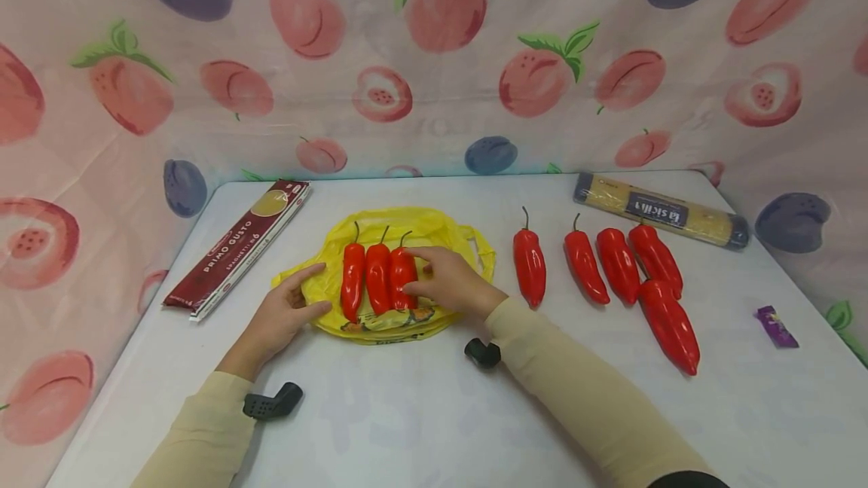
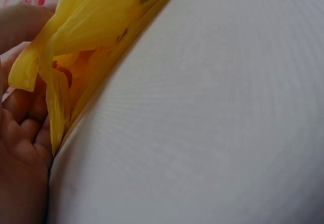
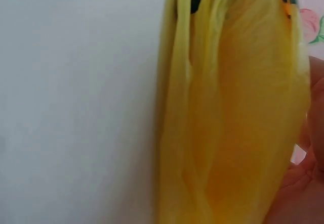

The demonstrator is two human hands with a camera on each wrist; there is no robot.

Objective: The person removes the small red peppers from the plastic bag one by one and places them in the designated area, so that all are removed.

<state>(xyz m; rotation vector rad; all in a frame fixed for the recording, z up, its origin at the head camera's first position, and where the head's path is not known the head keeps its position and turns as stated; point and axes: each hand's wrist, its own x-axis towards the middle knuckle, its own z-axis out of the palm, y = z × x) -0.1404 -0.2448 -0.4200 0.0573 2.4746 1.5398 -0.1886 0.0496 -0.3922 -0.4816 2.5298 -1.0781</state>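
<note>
Three red chili peppers (image 1: pixel 377 277) lie side by side on a yellow plastic bag (image 1: pixel 430 223), stems pointing away from me. My right hand (image 1: pixel 459 281) holds the rightmost pepper (image 1: pixel 401 277), the index finger near its stem end and the thumb at its side. At the bag's left edge is my left hand (image 1: pixel 274 320), thumb and fingers spread apart and touching the plastic. The left wrist view has the bag's yellow folds (image 2: pixel 96 27) between thumb and fingers. In the right wrist view, the bag (image 3: pixel 248 113) hides the pepper and most of the hand.
Several more red peppers (image 1: pixel 529 266) lie to the right of the bag. A maroon spaghetti pack (image 1: pixel 237 243) sits at the left. Behind the loose peppers is another pasta pack (image 1: pixel 661 209). A small purple wrapped sweet (image 1: pixel 777 327) lies near the right edge.
</note>
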